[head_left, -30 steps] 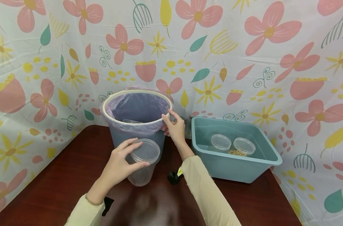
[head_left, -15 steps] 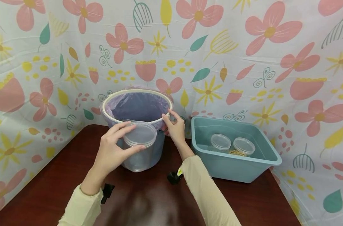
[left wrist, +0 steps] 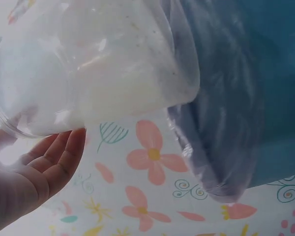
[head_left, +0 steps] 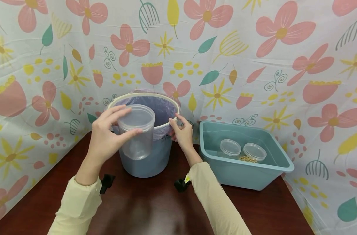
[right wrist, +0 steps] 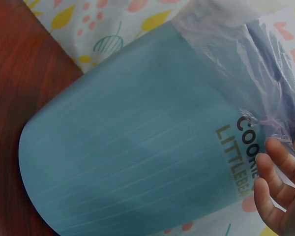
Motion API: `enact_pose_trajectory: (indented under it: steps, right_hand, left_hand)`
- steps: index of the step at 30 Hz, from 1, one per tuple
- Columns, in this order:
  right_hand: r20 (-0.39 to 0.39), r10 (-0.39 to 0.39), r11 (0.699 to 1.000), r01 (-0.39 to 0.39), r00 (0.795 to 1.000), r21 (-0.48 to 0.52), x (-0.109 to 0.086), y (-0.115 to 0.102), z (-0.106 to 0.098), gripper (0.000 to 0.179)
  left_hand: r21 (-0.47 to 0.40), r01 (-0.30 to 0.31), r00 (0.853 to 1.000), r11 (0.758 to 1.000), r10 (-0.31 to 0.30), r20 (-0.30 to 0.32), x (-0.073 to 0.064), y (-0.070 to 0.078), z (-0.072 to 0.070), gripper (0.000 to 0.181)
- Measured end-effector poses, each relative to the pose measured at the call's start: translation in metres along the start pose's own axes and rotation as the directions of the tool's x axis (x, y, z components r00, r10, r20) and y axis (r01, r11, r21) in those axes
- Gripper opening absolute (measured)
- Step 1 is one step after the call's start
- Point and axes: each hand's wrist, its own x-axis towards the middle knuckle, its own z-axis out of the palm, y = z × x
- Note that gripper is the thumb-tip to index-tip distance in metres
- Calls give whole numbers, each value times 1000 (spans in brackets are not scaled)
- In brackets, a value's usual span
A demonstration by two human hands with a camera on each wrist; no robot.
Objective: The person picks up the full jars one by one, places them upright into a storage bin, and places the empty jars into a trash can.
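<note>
My left hand (head_left: 103, 138) grips a clear plastic jar (head_left: 137, 142) near its top, with the thumb in front and the fingers around the far side. The jar looks see-through, with nothing visible in it, and overlaps the front rim of a blue trash can (head_left: 147, 168). In the left wrist view the jar (left wrist: 123, 73) is close beside the purple bag (left wrist: 226, 113) lining the can. My right hand (head_left: 183, 132) pinches the can's cream rim ring (head_left: 177, 109) at its right side. The right wrist view shows curled fingers (right wrist: 273, 179) by the bag and the can's lettering.
A blue-green plastic tub (head_left: 240, 171) stands right of the can. Inside it are two clear lidded jars (head_left: 230, 148), and small tan pieces (head_left: 247, 159) show by them. Patterned cloth (head_left: 240, 49) hangs behind the dark red-brown table (head_left: 155, 209).
My left hand has raised the jar from in front of the can, up and slightly left, to its rim. The right hand has stayed at the rim ring.
</note>
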Motion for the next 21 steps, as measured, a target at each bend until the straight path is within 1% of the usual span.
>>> enact_pose_trajectory:
  steps: [3, 6, 10, 13, 14, 17, 20, 21]
  right_hand:
    - [-2, -3, 1000, 3, 1000, 4, 0, 0, 1, 42]
    - [-4, -6, 1000, 6, 1000, 4, 0, 0, 1, 42]
    - [-7, -4, 1000, 4, 1000, 1, -1, 0, 1, 41]
    - [-7, -6, 1000, 6, 1000, 0, -2, -1, 1, 41]
    - [-8, -9, 1000, 9, 1000, 1, -2, -1, 1, 42]
    - [-11, -19, 1000, 19, 1000, 3, -2, -1, 1, 41]
    - [-11, -28, 1000, 28, 1000, 7, -2, 0, 1, 41]
    - [-10, -30, 1000, 30, 999, 7, -1, 0, 1, 41]
  left_hand:
    - [-69, 21, 999, 997, -23, -28, 7, 1, -3, 52]
    - [-147, 32, 998, 989, -40, -47, 12, 2, -6, 50]
    - [-244, 32, 997, 969, -47, -57, 18, 0, -9, 46]
    - [-312, 34, 995, 950, -62, -83, 24, -2, -11, 46]
    - [-316, 38, 993, 948, -72, -97, 26, -4, -11, 47]
    - [-296, 101, 983, 950, -141, -117, 30, -7, -9, 52]
    - [-266, 169, 967, 949, -212, -139, 32, -12, -5, 58]
    - [-270, 185, 962, 945, -231, -147, 33, -13, -3, 60]
